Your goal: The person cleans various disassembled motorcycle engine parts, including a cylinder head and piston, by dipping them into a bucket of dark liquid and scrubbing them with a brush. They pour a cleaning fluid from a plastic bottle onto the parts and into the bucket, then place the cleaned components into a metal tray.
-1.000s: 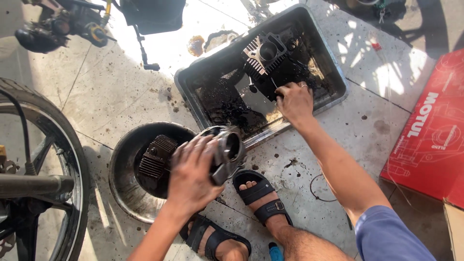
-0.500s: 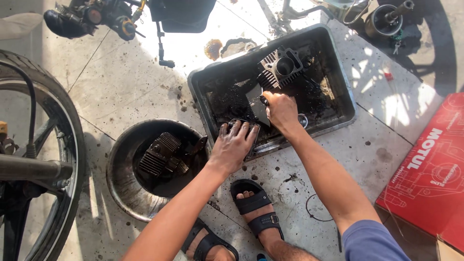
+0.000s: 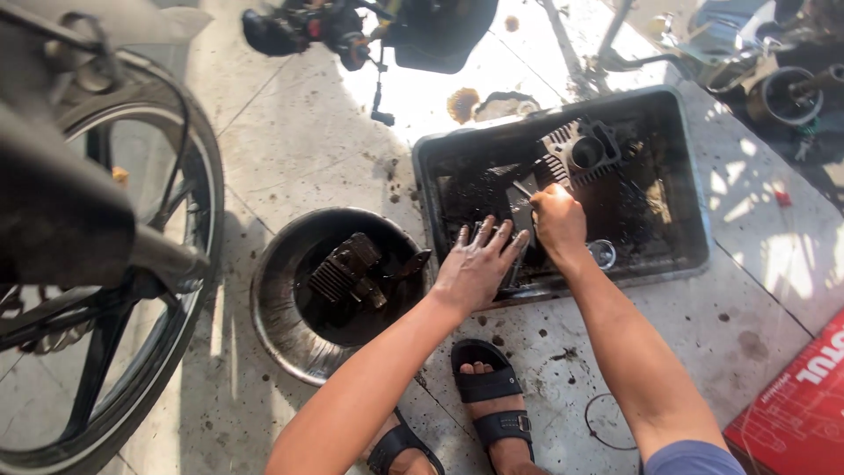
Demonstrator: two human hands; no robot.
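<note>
A dark rectangular tray (image 3: 694,220) of grimy liquid lies on the floor in front of me. My left hand (image 3: 479,264) rests with fingers spread on a dark part at the tray's near left side. Just right of it, my right hand (image 3: 558,220) is closed in a fist around a dark tool whose end points to the upper left. A finned engine cylinder (image 3: 580,151) lies in the tray beyond my right hand. Beside my right wrist sits a small shiny round part (image 3: 602,253).
A round metal basin (image 3: 290,347) left of the tray holds a finned engine part (image 3: 347,264). A motorcycle wheel (image 3: 189,290) fills the left side. My sandalled feet (image 3: 492,396) are below the tray. A red carton (image 3: 796,405) lies at the lower right, with engine parts (image 3: 308,26) at the top.
My left hand carried a round engine part from over the basin to the tray and now rests spread in the tray. My right hand stayed in the tray.
</note>
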